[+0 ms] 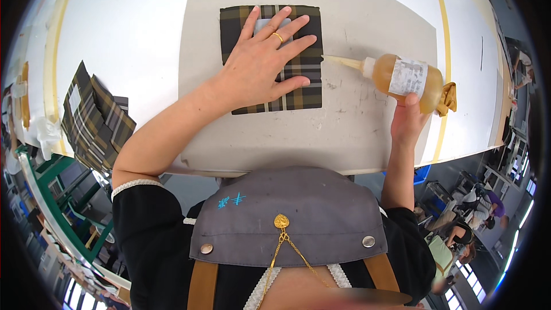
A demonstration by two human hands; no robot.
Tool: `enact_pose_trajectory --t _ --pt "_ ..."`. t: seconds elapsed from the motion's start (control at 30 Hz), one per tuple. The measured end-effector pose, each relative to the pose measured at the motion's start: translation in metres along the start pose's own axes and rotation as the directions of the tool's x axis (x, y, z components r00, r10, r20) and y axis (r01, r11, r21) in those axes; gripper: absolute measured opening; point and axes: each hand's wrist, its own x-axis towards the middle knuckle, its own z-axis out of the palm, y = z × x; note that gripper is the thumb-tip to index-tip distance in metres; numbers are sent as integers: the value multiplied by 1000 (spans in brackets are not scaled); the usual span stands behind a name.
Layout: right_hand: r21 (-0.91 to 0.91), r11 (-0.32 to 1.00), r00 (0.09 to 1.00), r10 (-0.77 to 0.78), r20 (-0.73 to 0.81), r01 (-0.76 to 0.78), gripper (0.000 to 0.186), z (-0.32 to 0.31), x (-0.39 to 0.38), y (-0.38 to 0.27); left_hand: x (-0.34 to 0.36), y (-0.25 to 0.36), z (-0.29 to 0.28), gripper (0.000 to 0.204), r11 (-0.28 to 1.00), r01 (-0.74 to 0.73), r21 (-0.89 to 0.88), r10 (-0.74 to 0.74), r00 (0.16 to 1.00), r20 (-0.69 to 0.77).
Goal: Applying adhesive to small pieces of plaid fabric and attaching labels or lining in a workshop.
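A dark plaid fabric piece (303, 89), roughly square, lies on a grey board (229, 138). My left hand (261, 57) rests flat on it with fingers spread, a ring on one finger. Beneath those fingers shows part of a light grey flat piece (264, 24). In my right hand (408, 119) is a squeeze bottle (381, 72) of amber liquid, tilted nearly on its side. Its long narrow nozzle points left, the tip at the right edge of the fabric; I cannot tell if it touches. A brown wrapping covers the bottle's far end.
Several more plaid fabric pieces (94, 120) lie stacked at the left table edge. Yellow tape lines (441, 0) run along the white table (132, 17). A green metal frame (49, 181) stands at lower left. Other people (459, 232) are in the background at lower right.
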Motion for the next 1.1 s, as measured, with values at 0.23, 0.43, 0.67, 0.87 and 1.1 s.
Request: enact_pose_trajectory --t 0.23,0.43,0.67,0.87,1.1 --pt "-5 1000 1000 11 -5 -11 62 2 9 0 -1 -1 1 56 1000 -3 9 3 1000 1" --pt "125 988 994 100 -36 -94 54 11 19 -11 -1 -1 1 57 1000 19 21 -20 999 45" --pt "-25 995 994 101 38 -100 60 3 27 -15 -2 -1 1 57 999 24 26 -25 998 53" --pt "-59 988 987 144 65 -140 64 -2 25 -20 -2 -1 3 56 1000 -3 18 3 1000 -11" --pt "51 979 980 196 -16 -195 74 -10 -8 -24 -1 -2 4 59 1000 14 22 -14 999 34"
